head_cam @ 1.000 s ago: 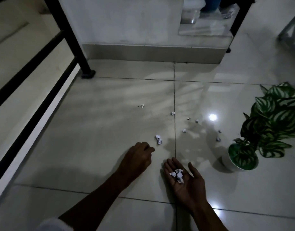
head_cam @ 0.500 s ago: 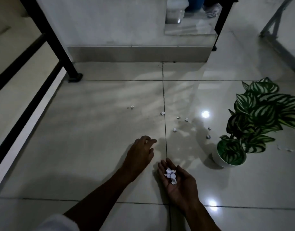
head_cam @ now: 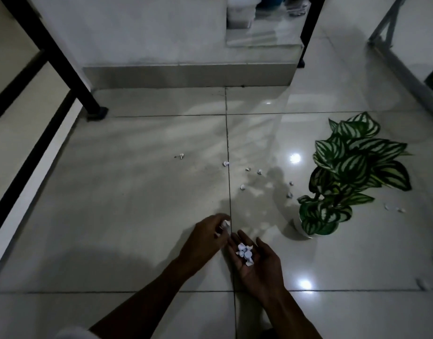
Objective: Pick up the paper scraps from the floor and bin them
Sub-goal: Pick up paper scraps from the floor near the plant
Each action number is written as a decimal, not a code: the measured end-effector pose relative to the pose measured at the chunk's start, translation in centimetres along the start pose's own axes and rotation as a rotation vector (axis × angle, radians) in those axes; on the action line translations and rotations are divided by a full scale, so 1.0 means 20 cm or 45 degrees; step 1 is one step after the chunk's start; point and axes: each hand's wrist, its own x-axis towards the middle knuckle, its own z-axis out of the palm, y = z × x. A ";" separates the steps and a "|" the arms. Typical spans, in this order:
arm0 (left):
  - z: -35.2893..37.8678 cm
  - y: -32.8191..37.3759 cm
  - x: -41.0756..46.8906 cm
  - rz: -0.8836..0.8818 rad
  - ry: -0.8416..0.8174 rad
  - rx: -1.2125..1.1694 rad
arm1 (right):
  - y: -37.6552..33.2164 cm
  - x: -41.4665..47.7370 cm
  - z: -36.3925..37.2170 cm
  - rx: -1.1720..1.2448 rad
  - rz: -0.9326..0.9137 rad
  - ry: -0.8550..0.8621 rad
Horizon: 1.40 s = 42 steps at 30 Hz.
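Observation:
My left hand [head_cam: 205, 238] pinches a crumpled white paper scrap [head_cam: 226, 223] between its fingertips, just above the tiled floor. Right beside it, my right hand [head_cam: 255, 261] lies palm up and cupped, holding a small pile of white scraps [head_cam: 244, 250]. Several more scraps lie on the floor ahead: one at the left [head_cam: 181, 156], one on the tile joint [head_cam: 225, 163], a pair [head_cam: 259, 171] further right, one nearer [head_cam: 243, 186], and others close to the plant [head_cam: 289, 195]. No bin is in view.
A potted plant [head_cam: 345, 172] with striped leaves stands at the right, in a white pot [head_cam: 299, 228]. More scraps [head_cam: 388, 206] lie beyond it. A black railing [head_cam: 64, 69] runs along the left, and a low step [head_cam: 186, 74] crosses the far side.
My left hand closed on the scrap that lay in front of it, lifted it and drew back toward my cupped right hand. The view shifted slightly.

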 end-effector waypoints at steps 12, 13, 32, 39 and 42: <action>-0.08 0.37 -0.06 0.398 -0.354 0.441 | -0.08 -0.13 -0.01 -0.075 -0.149 0.079; -0.13 0.38 -0.03 0.373 -0.297 0.453 | -0.08 -0.14 0.00 -0.045 -0.177 0.039; -0.64 -0.36 0.77 -0.046 0.008 0.488 | -0.01 0.44 0.47 -0.180 -0.024 -0.117; -0.52 -0.51 0.99 -0.036 0.179 0.547 | -0.02 0.67 0.45 -0.031 0.027 -0.132; -0.51 -0.52 1.01 -0.045 0.284 0.528 | -0.01 0.69 0.43 -0.045 0.043 -0.153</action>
